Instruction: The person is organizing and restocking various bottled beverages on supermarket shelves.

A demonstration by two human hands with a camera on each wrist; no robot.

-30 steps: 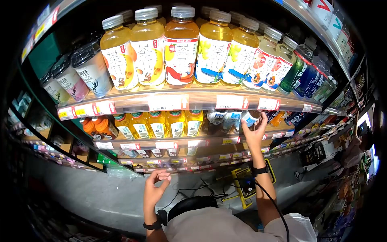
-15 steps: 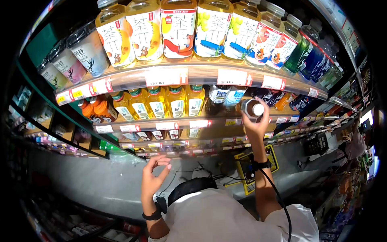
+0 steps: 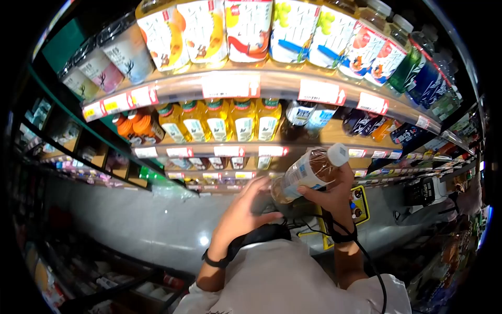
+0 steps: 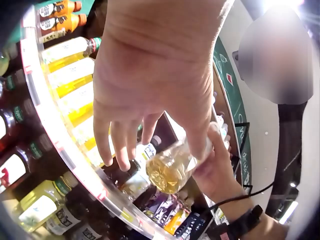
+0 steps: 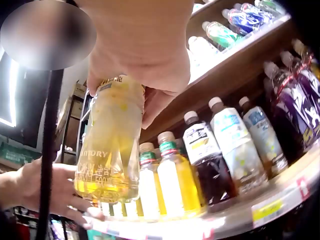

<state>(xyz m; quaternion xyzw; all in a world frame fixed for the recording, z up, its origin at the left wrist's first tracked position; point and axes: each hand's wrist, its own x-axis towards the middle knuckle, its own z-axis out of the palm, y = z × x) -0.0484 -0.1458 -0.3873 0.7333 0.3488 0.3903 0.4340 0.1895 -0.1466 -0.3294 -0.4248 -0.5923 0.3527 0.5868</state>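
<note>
A clear plastic bottle point(image 3: 308, 174) with a white cap and pale label is gripped near its cap end by my right hand point(image 3: 334, 196). It lies tilted, its base toward my left hand point(image 3: 243, 214), whose fingers are spread. In the left wrist view the bottle's base point(image 4: 167, 172) shows beyond the left fingers, and I cannot tell if they touch. From the right wrist, the right hand point(image 5: 142, 60) holds the bottle point(image 5: 110, 140) from above, with amber liquid low in it; the left hand point(image 5: 50, 192) is beside its base.
Large tea bottles point(image 3: 248, 31) fill the upper shelf. Below stand yellow bottles point(image 3: 243, 123), a dark bottle point(image 3: 298, 115) and purple ones point(image 3: 361, 123). Price tags line the shelf edges. A yellow-framed basket point(image 3: 361, 204) is on the floor at the right; a cable hangs from the right wrist.
The right hand has drawn the bottle off the lower shelf, bringing it down toward the body and tilting it. The left hand has moved up and right, nearer its base.
</note>
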